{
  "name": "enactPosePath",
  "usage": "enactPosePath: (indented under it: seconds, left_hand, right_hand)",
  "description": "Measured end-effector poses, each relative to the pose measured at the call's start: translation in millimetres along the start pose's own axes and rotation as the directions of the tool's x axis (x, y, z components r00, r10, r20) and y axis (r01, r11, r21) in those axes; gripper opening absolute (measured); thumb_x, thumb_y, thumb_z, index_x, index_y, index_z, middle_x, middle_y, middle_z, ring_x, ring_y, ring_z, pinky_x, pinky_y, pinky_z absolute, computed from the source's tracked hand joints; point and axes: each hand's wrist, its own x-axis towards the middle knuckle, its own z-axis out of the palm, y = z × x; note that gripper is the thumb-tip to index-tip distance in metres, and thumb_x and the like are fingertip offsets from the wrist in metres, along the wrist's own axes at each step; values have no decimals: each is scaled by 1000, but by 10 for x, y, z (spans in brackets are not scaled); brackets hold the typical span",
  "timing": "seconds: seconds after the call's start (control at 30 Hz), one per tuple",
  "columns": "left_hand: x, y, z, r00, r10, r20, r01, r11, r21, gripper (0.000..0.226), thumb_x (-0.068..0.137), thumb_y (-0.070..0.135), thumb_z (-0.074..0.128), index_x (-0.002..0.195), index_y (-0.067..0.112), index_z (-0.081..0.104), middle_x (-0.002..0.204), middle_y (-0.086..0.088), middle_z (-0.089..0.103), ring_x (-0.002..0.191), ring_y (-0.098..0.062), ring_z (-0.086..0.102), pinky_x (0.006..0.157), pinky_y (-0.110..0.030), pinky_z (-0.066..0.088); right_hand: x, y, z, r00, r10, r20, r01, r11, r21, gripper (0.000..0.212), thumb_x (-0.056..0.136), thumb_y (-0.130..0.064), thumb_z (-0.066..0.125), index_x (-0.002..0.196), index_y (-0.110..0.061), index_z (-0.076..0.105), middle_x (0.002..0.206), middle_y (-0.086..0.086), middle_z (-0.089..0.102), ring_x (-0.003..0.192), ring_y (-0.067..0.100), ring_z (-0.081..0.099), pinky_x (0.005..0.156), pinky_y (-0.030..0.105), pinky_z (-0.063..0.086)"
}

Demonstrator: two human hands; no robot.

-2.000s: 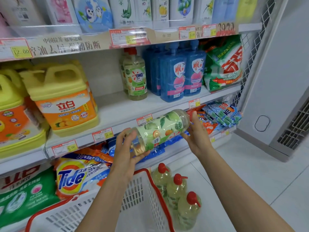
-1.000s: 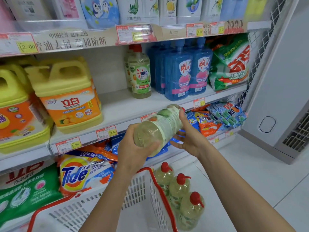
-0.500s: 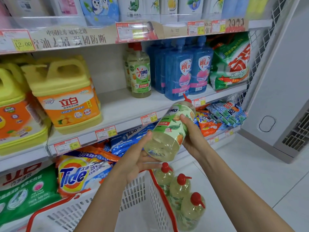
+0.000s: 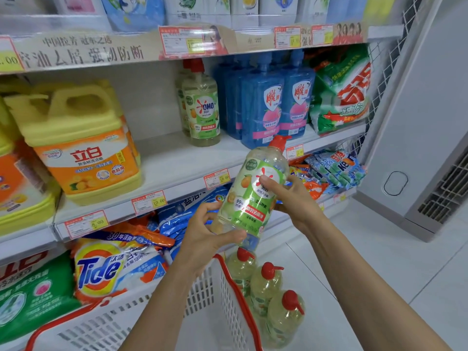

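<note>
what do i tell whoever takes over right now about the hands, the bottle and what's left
Left hand grips the base of the dish soap bottle; right hand holds its label side.
Bottle is tilted, red cap up, before the middle shelf.
Done: matching bottles stand on that shelf.
Left: probably shelve this one, then the three floor bottles beside the basket.

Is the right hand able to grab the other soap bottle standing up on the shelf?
Probably not now: the right hand is busy gripping the tilted bottle, with the left hand at its base. Nothing stands before the shelf bottle, so a freed hand likely could.
</note>
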Motion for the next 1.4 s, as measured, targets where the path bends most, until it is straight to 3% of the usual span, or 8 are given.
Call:
enactPosePath:
  seconds: [0.2, 0.4, 0.63, 0.77, 0.93, 1.07, 1.2, 1.4]
  left_hand:
    - [21, -27, 125, 996, 89, -27, -87, 994, 72, 81, 40, 40, 96, 110, 35, 55, 112, 7, 61, 91, 3, 61, 69, -15, 49]
    - [11, -87, 456, 970, 235, -54, -209, 931, 301, 78, 47, 35, 95, 107, 39, 46, 107, 24, 61, 86, -2, 64, 73, -35, 54]
    - [239, -198, 864, 987, 118, 107, -141, 958, 249, 87, 58, 70, 76, 134, 48, 40, 120, 24, 53, 114, -3, 53, 92, -29, 46]
    - [447, -176, 1188, 989, 126, 72, -142, 951, 276, 76, 62, 60, 83, 121, 60, 35, 96, 36, 57, 94, 10, 58, 69, -11, 40]
    - [440, -490, 1456, 995, 100, 25, -103, 952, 289, 71, 54, 60, 85, 102, 68, 33, 90, 31, 63, 78, 11, 63, 75, -30, 51]
    - [380, -699, 1639, 991, 108, 84, -128, 949, 287, 72, 48, 69, 81, 108, 64, 40, 103, 22, 66, 84, -1, 69, 81, -42, 55]
    - [352, -787, 1819, 982, 122, 144, -163, 935, 314, 78, 51, 55, 87, 116, 53, 45, 110, 20, 64, 94, -10, 66, 82, -42, 53]
    - [359, -872, 2000, 985, 78, 152, -125, 937, 327, 75, 57, 42, 87, 118, 46, 44, 112, 24, 58, 97, -1, 60, 75, -26, 46]
  right_hand:
    - [2, -3, -19, 1000, 13, -22, -14, 1000, -5, 62, 85, -39, 73, 133, -18, 39, 107, 2, 69, 83, 9, 73, 69, 30, 61]
    - [70, -22, -140, 990, -103, -99, 98, 994, -54, 33, 78, -42, 79, 103, -24, 67, 85, -8, 78, 77, 6, 74, 59, 22, 58]
    - [56, 122, -540, 950, -240, -199, 175, 938, -299, 72, 57, -49, 91, 117, -19, 65, 104, -4, 74, 94, 12, 72, 86, 41, 59]
    - [38, 289, -722, 956, -219, -195, 140, 926, -352, 92, 51, -50, 94, 128, -17, 54, 116, -5, 68, 105, 10, 66, 93, 40, 56]
    - [-33, 255, -1105, 1000, 5, 10, -1, 917, -400, 99, 66, -70, 75, 147, -29, 36, 134, -9, 55, 123, 8, 54, 93, 27, 46]
    - [36, -47, -1319, 978, -159, -132, 84, 890, -448, 75, 73, -68, 63, 138, -33, 48, 121, 1, 64, 107, 14, 64, 89, 34, 54]
    - [103, -207, -1394, 992, -126, 9, 80, 576, -813, 29, 82, -40, 77, 97, -16, 75, 84, 7, 72, 68, 14, 63, 77, 40, 58]
    - [4, -136, -1555, 988, -145, 51, 115, 477, -871, 24, 80, -27, 82, 97, -13, 73, 90, -1, 70, 73, 8, 61, 70, 23, 51]
